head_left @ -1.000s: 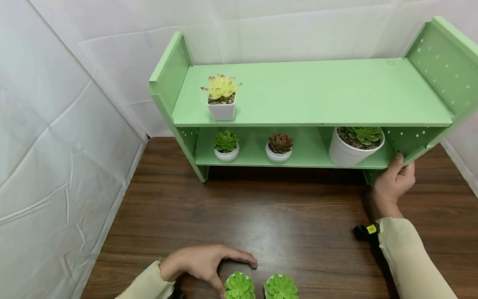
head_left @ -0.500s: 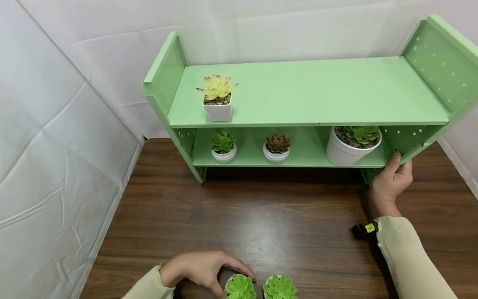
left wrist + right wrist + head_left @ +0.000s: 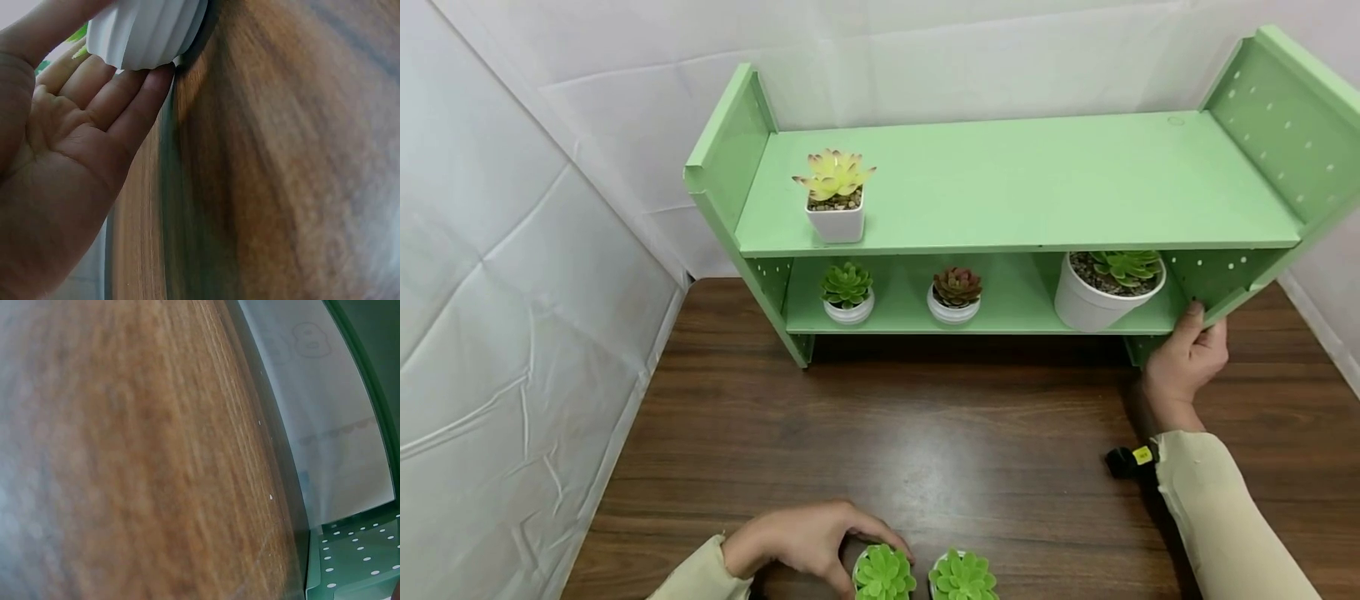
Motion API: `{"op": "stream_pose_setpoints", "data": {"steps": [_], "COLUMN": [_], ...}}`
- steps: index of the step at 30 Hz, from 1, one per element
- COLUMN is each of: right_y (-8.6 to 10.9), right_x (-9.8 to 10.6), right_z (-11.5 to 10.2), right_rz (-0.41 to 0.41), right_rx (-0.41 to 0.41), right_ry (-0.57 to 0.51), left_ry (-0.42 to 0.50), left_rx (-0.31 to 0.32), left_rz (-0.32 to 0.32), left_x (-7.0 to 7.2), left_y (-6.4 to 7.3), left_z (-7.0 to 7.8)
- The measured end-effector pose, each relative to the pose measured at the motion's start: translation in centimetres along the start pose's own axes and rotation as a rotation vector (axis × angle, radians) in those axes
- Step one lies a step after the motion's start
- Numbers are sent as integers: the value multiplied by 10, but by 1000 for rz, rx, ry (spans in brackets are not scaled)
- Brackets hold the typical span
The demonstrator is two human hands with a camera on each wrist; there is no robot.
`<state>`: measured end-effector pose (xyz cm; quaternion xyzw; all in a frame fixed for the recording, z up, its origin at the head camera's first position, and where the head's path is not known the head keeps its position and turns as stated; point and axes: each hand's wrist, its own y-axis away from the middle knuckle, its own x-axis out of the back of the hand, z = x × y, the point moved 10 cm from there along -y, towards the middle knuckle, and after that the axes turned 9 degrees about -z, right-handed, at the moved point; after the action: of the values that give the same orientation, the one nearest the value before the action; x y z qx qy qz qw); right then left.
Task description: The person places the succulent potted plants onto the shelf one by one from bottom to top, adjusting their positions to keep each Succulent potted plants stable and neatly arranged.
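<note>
My left hand (image 3: 808, 537) is at the front of the brown wooden table, thumb and fingers curved round a small potted succulent (image 3: 883, 575) with bright green leaves. Its white ribbed pot (image 3: 147, 34) sits between thumb and fingers in the left wrist view, low against the tabletop. Just right of it is a matching potted succulent (image 3: 964, 577), partly cut off by the frame. At the right end of a green two-tier shelf (image 3: 1037, 183), my right hand (image 3: 1187, 362) grips the lower edge of the side panel, thumb in front and the other fingers partly hidden behind.
A yellow succulent in a square white pot (image 3: 837, 223) stands on the upper tier at left. The lower tier bears a small green succulent (image 3: 847, 287), a reddish one (image 3: 957, 289) and a large white pot (image 3: 1093, 296). White sheeting (image 3: 962, 62) hangs behind.
My left thumb and fingers have come in closer round the green succulent's pot. My right hand keeps its grip on the shelf, and the head view has shifted slightly.
</note>
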<state>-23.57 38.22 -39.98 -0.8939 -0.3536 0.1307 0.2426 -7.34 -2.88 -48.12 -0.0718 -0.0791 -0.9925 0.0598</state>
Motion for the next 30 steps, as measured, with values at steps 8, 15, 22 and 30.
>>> {"op": "stream_pose_setpoints", "data": {"steps": [8, 15, 22, 30], "right_y": [2, 2, 2, 1], "right_x": [0, -1, 1, 1], "right_z": [-2, -4, -3, -2], "right_rz": [6, -7, 4, 0], "right_rx": [-13, 1, -6, -7], "right_ry": [3, -3, -3, -4], "left_ry": [-156, -242, -358, -355], "left_rx": [35, 33, -11, -63], "left_rz": [112, 255, 379, 433], "left_x": [18, 55, 92, 111], "left_y": [3, 8, 8, 1], "left_z": [12, 42, 87, 122]}}
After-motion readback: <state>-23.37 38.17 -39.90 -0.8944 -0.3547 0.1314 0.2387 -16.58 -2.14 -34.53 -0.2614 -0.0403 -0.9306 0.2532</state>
